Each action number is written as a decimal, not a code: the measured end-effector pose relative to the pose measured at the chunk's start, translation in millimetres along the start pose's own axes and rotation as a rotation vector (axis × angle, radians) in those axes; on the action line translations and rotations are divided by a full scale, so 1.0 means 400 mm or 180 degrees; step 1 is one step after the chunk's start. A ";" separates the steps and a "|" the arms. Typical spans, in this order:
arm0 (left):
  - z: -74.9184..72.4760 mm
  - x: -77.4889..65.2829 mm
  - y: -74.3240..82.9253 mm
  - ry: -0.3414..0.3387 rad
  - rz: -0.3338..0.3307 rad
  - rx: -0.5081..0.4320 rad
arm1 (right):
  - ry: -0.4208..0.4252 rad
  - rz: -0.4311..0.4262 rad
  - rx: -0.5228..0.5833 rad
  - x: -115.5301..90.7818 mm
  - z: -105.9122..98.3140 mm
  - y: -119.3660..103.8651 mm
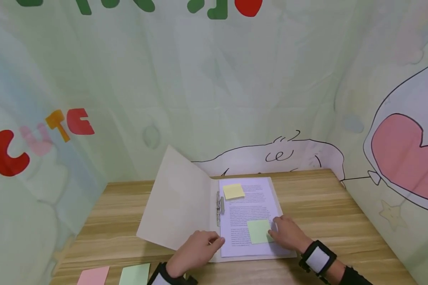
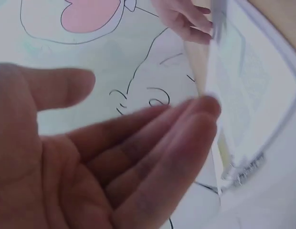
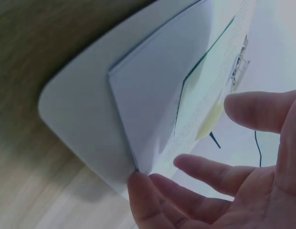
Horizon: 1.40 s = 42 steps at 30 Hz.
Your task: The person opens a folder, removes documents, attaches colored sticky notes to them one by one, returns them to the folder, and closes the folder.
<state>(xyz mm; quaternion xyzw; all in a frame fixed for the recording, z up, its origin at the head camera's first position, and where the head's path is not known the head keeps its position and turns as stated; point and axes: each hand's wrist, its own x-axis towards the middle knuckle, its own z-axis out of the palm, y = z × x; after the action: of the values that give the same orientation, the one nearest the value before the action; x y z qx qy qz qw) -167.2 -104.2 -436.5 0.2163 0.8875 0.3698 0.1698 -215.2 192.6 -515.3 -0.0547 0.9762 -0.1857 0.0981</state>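
A white folder point(image 1: 178, 202) lies with its cover raised to the left. A metal clip point(image 1: 220, 208) sits along its spine beside a stack of printed paper point(image 1: 235, 247). On the top sheet are a yellow sticky note point(image 1: 233, 192) near the upper left and a green sticky note point(image 1: 259, 232) lower down. My left hand point(image 1: 196, 251) is by the paper's lower left edge, its fingers loose and thumb apart in the left wrist view. Fingertips of my right hand point(image 1: 289, 233) touch the paper's right edge close to the green note; the right thumb stands away from them.
Separate pink notes point(image 1: 93, 276) and green notes point(image 1: 134, 274) lie at the front left of the wooden table point(image 1: 328, 206). Behind the table hangs a printed cloth backdrop point(image 1: 214, 91). Both wrists wear dark straps.
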 end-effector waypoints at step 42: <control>-0.005 0.385 -0.188 0.0900 -0.1290 -0.0791 | 0.0000 -0.0565 -0.0324 0.021 0.011 -0.004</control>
<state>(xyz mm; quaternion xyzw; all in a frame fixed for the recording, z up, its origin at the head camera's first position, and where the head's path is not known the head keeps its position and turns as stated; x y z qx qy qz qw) -318.3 -74.6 -512.0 -0.0420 0.8754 0.4609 0.1399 -222.5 188.3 -520.0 -0.1459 0.9757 -0.1438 0.0783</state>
